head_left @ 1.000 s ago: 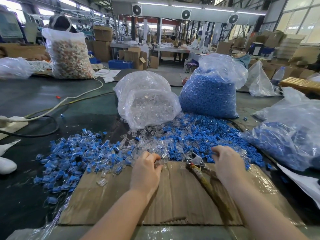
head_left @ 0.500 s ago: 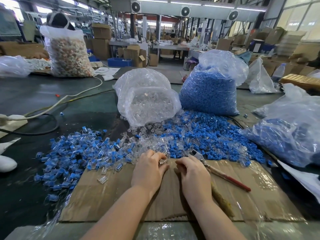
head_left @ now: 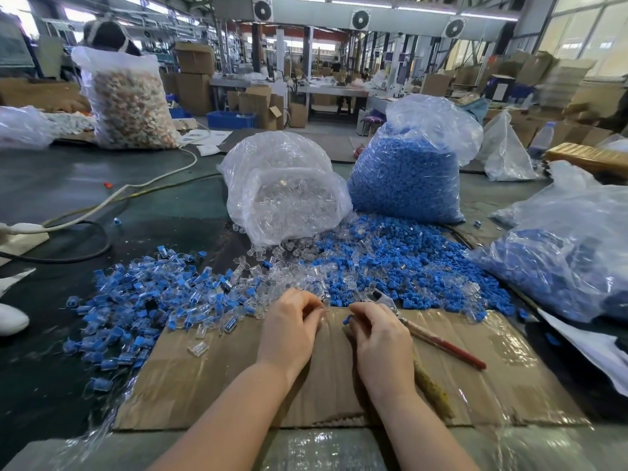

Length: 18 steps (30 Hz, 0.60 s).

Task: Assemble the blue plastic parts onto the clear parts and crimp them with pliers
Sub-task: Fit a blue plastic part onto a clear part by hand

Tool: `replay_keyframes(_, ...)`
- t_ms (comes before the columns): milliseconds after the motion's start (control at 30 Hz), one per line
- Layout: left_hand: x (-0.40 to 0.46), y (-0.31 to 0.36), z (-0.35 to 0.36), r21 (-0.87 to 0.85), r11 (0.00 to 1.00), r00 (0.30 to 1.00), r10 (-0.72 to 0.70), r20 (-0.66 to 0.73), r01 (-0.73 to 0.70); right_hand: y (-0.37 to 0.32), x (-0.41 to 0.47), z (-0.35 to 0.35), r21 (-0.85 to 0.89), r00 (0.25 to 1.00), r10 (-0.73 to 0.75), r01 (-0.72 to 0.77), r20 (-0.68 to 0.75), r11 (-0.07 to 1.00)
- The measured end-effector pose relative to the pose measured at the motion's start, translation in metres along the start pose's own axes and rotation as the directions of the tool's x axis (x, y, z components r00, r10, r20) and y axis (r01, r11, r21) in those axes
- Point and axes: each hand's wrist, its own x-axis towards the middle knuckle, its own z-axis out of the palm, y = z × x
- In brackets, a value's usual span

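My left hand (head_left: 289, 329) and my right hand (head_left: 382, 338) are close together over the cardboard sheet (head_left: 509, 375). The left fingers curl round a small clear part (head_left: 319, 311) at their tips. The right fingers pinch a small blue part (head_left: 346, 320). The pliers (head_left: 438, 339), with a red handle and metal jaws, lie on the cardboard just right of my right hand. Loose blue parts (head_left: 401, 263) and loose clear parts (head_left: 292, 273) are heaped in front of the hands. A pile of joined blue-and-clear pieces (head_left: 142, 300) spreads to the left.
A clear bag of clear parts (head_left: 285, 188) and a bag of blue parts (head_left: 407, 175) stand behind the heaps. Another bag of blue pieces (head_left: 564, 253) lies at the right. Cables (head_left: 102, 205) cross the dark table at the left. A single clear piece (head_left: 198, 348) lies on the cardboard.
My right hand left the pliers and the heap at the right and came in beside my left hand, now pinching a blue part. The pliers lie flat on the cardboard.
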Motion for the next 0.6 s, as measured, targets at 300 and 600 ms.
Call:
replay_keyframes(300,-0.0045,0.0062,0.0062,-0.249,0.956,0.987,-0.138,0.077,0.153,0.0008,-0.0009,-0.0018,0.079,0.999,-0.017,0.02,-0.036,0.997)
replay_keyframes(600,-0.0081,0.006,0.003,-0.337,0.923,0.98,-0.151,0.128,0.186,0.0004,-0.0018,0.0004,0.03,0.998,-0.052,0.051,0.027,0.998)
